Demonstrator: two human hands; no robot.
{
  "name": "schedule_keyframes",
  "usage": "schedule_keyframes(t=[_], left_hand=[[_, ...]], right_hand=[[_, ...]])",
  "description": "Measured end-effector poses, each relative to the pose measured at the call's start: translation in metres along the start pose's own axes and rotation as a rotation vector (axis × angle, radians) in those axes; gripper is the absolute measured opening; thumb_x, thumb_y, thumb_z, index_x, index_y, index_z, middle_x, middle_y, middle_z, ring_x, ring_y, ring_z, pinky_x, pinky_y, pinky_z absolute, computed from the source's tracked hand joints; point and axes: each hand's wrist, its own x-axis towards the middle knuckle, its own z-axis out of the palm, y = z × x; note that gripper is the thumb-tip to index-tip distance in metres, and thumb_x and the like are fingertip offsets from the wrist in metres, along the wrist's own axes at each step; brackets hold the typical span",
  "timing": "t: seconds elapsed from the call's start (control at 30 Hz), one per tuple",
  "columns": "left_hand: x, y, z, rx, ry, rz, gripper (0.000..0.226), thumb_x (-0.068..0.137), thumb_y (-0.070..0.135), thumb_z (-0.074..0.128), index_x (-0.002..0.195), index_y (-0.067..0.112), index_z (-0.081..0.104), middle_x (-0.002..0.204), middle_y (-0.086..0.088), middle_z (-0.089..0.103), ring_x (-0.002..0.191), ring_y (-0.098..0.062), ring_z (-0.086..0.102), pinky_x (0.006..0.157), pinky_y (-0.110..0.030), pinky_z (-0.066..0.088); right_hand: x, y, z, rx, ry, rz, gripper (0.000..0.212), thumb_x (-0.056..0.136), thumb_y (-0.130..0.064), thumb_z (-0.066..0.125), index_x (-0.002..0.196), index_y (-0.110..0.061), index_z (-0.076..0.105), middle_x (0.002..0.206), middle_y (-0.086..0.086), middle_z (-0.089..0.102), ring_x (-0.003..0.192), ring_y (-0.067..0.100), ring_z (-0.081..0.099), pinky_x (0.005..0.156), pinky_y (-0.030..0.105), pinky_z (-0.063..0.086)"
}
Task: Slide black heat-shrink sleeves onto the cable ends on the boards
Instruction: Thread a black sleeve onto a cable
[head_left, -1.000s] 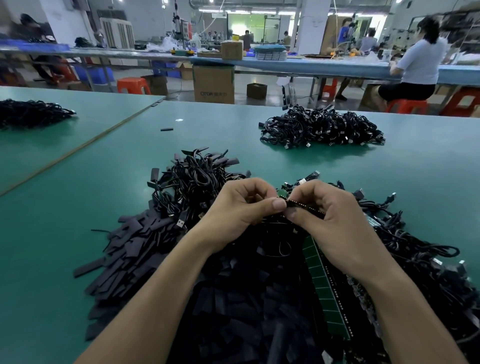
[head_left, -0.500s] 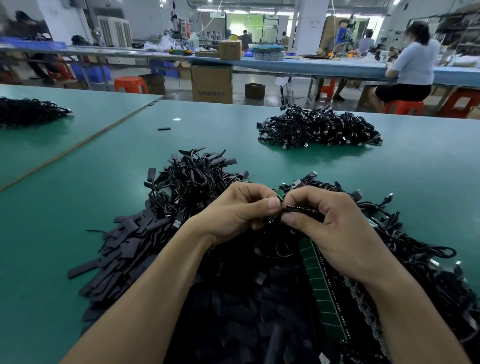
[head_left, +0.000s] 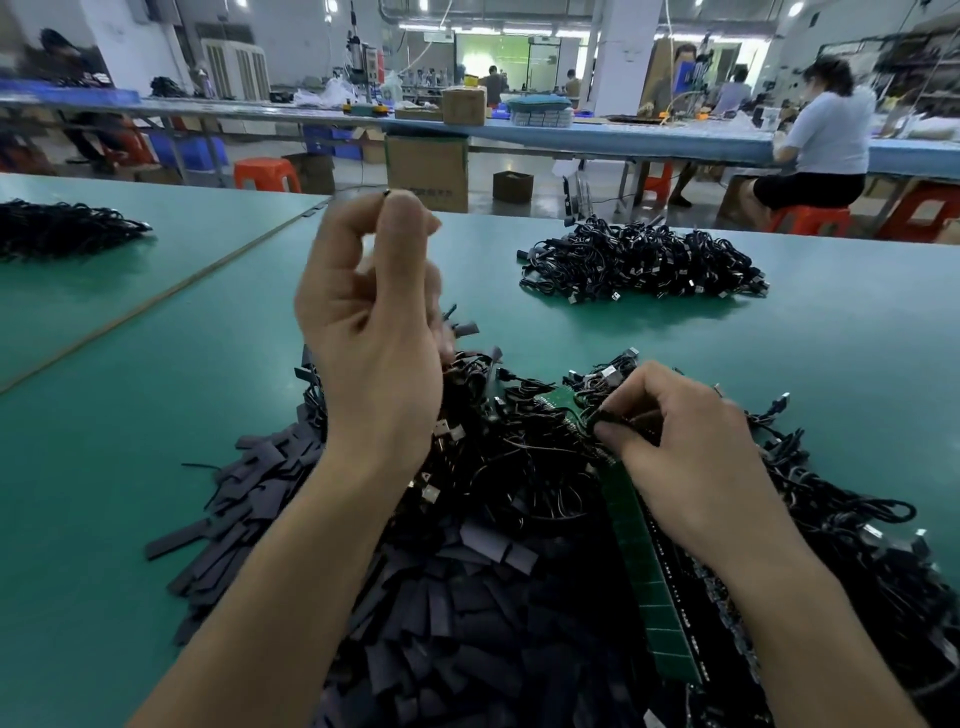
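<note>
Now, cable end (head_left: 594, 415) between right fingertips (head_left: 613, 432)

A green worktop (head_left: 779, 364) carries everything. At its near edge lies a spread heap of flat black heat-shrink sleeves (head_left: 270, 499), running into a tangle of black cables (head_left: 519, 457) with metal plugs. A long green circuit board (head_left: 644, 571) lies in that tangle. Farther back, well apart, sits a second heap of cables (head_left: 639, 260). A thin seam (head_left: 208, 275) divides this surface from a neighbouring green worktop (head_left: 130, 291) on the left, which bears another dark cable pile (head_left: 62, 226).
</note>
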Motion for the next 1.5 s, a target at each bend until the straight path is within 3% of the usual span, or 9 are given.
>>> schedule_keyframes(t=[0.13, 0.27, 0.4, 0.57, 0.67, 0.8, 1.0, 1.2, 1.5], left_hand=[[-0.004, 0.008, -0.012, 0.401, -0.065, 0.243, 0.010, 0.101, 0.019, 0.058, 0.095, 0.026, 0.063, 0.068, -0.007, 0.057, 0.059, -0.019, 0.044, 0.053, -0.025, 0.036], [-0.011, -0.002, -0.025, 0.752, -0.103, 0.001, 0.027, 0.104, 0.036, 0.046, 0.121, 0.030, 0.067, 0.084, 0.010, 0.059, 0.070, -0.012, 0.052, 0.066, -0.035, 0.044], [-0.016, -0.007, -0.023, 0.960, -0.200, -0.151, 0.041, 0.107, 0.033, 0.036, 0.146, 0.031, 0.047, 0.112, 0.005, 0.063, 0.101, -0.023, 0.061, 0.092, -0.048, 0.049], [-0.015, -0.014, -0.031, 0.884, -0.148, -0.171, 0.006, 0.104, 0.033, 0.047, 0.107, 0.037, 0.051, 0.077, 0.020, 0.066, 0.067, -0.002, 0.059, 0.067, -0.045, 0.052], [-0.012, -0.014, -0.032, 0.802, -0.108, -0.153, 0.016, 0.102, 0.033, 0.054, 0.089, 0.040, 0.048, 0.078, 0.027, 0.068, 0.059, 0.002, 0.056, 0.058, -0.035, 0.045], [-0.010, -0.011, -0.032, 0.685, -0.064, -0.144, 0.020, 0.099, 0.031, 0.060, 0.086, 0.045, 0.056, 0.075, 0.021, 0.070, 0.044, 0.001, 0.048, 0.044, -0.012, 0.031], [-0.010, -0.013, -0.032, 0.631, -0.048, -0.163, 0.022, 0.100, 0.030, 0.060, 0.086, 0.047, 0.057, 0.074, 0.019, 0.070, 0.043, -0.003, 0.046, 0.042, -0.013, 0.029], [-0.010, -0.014, -0.032, 0.608, -0.049, -0.172, 0.021, 0.099, 0.029, 0.061, 0.086, 0.045, 0.058, 0.074, 0.017, 0.070, 0.043, -0.003, 0.047, 0.042, -0.012, 0.029], [-0.010, -0.013, -0.031, 0.607, -0.056, -0.177, 0.021, 0.099, 0.028, 0.060, 0.086, 0.044, 0.057, 0.074, 0.018, 0.069, 0.043, -0.004, 0.046, 0.043, -0.016, 0.031]], right_hand=[[-0.005, -0.010, -0.007, -0.100, -0.151, 0.006, 0.022, 0.082, -0.017, 0.077, 0.086, -0.034, 0.064, 0.088, -0.018, 0.066, 0.087, 0.003, 0.064, 0.084, 0.037, 0.056], [-0.010, -0.025, -0.008, -0.164, -0.176, -0.117, 0.027, 0.079, -0.035, 0.078, 0.102, -0.040, 0.065, 0.104, -0.020, 0.060, 0.107, 0.006, 0.052, 0.102, 0.036, 0.042], [-0.015, -0.043, 0.005, -0.070, -0.058, -0.286, 0.014, 0.086, -0.021, 0.072, 0.097, -0.031, 0.072, 0.095, -0.016, 0.062, 0.094, 0.004, 0.054, 0.091, 0.025, 0.044], [-0.026, -0.044, 0.034, -0.153, -0.403, -0.188, 0.023, 0.098, -0.023, 0.055, 0.116, -0.030, 0.066, 0.109, -0.003, 0.067, 0.097, 0.019, 0.066, 0.087, 0.039, 0.056], [-0.032, -0.040, 0.048, -0.265, -0.534, -0.139, 0.028, 0.100, -0.026, 0.055, 0.126, -0.035, 0.058, 0.114, -0.003, 0.063, 0.100, 0.023, 0.065, 0.085, 0.039, 0.056], [-0.036, -0.043, 0.062, -0.201, -0.590, -0.222, 0.032, 0.100, -0.037, 0.054, 0.133, -0.038, 0.053, 0.123, -0.012, 0.056, 0.108, 0.019, 0.060, 0.082, 0.034, 0.049], [-0.036, -0.059, 0.097, -0.256, -0.737, -0.228, 0.046, 0.097, -0.050, 0.055, 0.142, -0.039, 0.047, 0.126, 0.002, 0.053, 0.115, 0.032, 0.055, 0.083, 0.039, 0.040], [-0.040, -0.053, 0.114, -0.126, -0.717, -0.074, 0.029, 0.101, -0.026, 0.055, 0.127, -0.015, 0.061, 0.117, 0.006, 0.059, 0.110, 0.032, 0.058, 0.089, 0.037, 0.049], [-0.046, -0.052, 0.116, -0.114, -0.749, -0.042, 0.032, 0.101, -0.033, 0.057, 0.132, -0.027, 0.058, 0.133, 0.005, 0.044, 0.124, 0.029, 0.050, 0.092, 0.033, 0.041]])
